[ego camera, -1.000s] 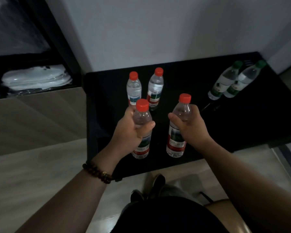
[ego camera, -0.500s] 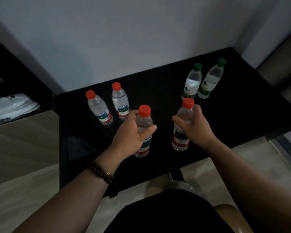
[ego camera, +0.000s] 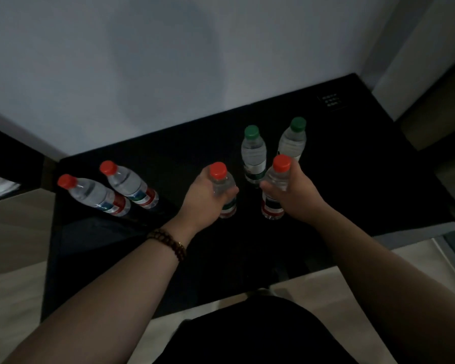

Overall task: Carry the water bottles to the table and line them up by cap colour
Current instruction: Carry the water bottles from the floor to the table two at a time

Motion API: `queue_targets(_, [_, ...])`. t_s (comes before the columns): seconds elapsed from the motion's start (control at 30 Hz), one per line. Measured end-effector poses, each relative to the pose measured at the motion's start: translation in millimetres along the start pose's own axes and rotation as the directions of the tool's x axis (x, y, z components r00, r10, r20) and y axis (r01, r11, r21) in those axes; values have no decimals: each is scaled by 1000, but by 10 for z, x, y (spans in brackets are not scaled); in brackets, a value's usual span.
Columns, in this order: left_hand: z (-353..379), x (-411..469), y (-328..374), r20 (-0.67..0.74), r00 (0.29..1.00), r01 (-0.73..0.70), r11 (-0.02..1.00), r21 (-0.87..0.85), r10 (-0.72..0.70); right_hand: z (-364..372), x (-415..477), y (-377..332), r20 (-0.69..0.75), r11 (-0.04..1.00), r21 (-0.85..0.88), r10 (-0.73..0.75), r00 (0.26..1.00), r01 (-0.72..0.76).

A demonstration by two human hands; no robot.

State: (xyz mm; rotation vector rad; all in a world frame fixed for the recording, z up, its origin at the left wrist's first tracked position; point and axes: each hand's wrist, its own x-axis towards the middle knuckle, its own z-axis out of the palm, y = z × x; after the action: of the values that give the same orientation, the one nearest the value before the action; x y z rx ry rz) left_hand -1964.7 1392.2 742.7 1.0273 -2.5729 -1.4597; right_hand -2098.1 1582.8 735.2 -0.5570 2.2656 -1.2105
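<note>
My left hand point(ego camera: 204, 198) grips a red-capped water bottle point(ego camera: 222, 185) around its upper body. My right hand point(ego camera: 297, 195) grips a second red-capped bottle point(ego camera: 277, 179) the same way. Both bottles are upright over the middle of the black table point(ego camera: 352, 195); whether their bases touch it I cannot tell. Two more red-capped bottles point(ego camera: 92, 194) point(ego camera: 128, 185) stand together at the table's left. Two green-capped bottles point(ego camera: 252, 153) point(ego camera: 293, 140) stand side by side just behind the held pair.
A pale wall point(ego camera: 168, 61) rises right behind the table. A dark shelf unit point(ego camera: 8, 156) adjoins the table's left end. Light floor point(ego camera: 13, 298) runs along the near side, and my dark clothing fills the bottom centre.
I have moved closer and my view has swung right. Both held bottles have moved forward over the table, now sitting just in front of the green-capped pair.
</note>
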Motion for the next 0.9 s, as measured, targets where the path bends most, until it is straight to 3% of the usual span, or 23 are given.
queue_targets(0.23, [160,256,126,-27,1000,-3,995,98,5,-161,141,200,86,1000,17,-22,996,20])
queue_targets(0.5, [264,290,183,-123,987,104,994,31,-100,-254,179,329,146,998,30,-64,987,60])
queue_targets(0.9, [252,311,208,-85,975,202,979,-38,-204,-343,159,249,164,997,-9,-72,984,74])
